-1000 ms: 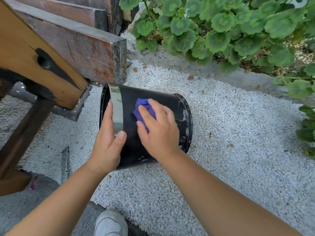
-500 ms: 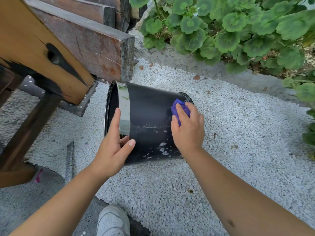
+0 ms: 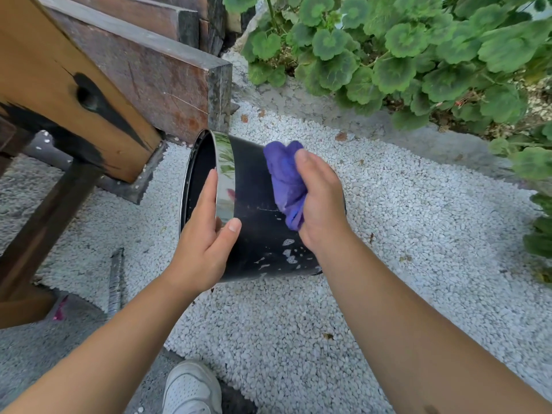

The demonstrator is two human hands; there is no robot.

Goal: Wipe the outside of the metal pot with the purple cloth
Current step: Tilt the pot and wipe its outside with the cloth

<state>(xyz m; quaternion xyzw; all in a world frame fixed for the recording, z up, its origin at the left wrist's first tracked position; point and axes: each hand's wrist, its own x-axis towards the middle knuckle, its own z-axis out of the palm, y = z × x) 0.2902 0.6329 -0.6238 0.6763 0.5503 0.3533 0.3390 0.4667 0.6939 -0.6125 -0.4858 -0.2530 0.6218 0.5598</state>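
Observation:
A black metal pot (image 3: 257, 234) with a shiny band at its rim lies on its side on white gravel, its mouth facing left. My left hand (image 3: 206, 243) grips the rim, fingers along the inside edge and thumb on the outer wall. My right hand (image 3: 321, 201) holds the bunched purple cloth (image 3: 285, 177) against the pot's upper side, near its middle. White smears show on the pot's lower wall, below my right wrist. The pot's base is hidden behind my right hand.
Heavy wooden beams (image 3: 143, 70) stand close at the upper left, almost touching the pot's rim. Green leafy plants (image 3: 403, 49) fill the upper right. A metal rod (image 3: 115, 282) lies on the gravel at left. My white shoe (image 3: 191, 389) is at the bottom.
My right hand has carried the cloth from the pot's base end back toward the middle and turned palm inward, so more of the cloth shows. My left hand keeps its grip on the rim.

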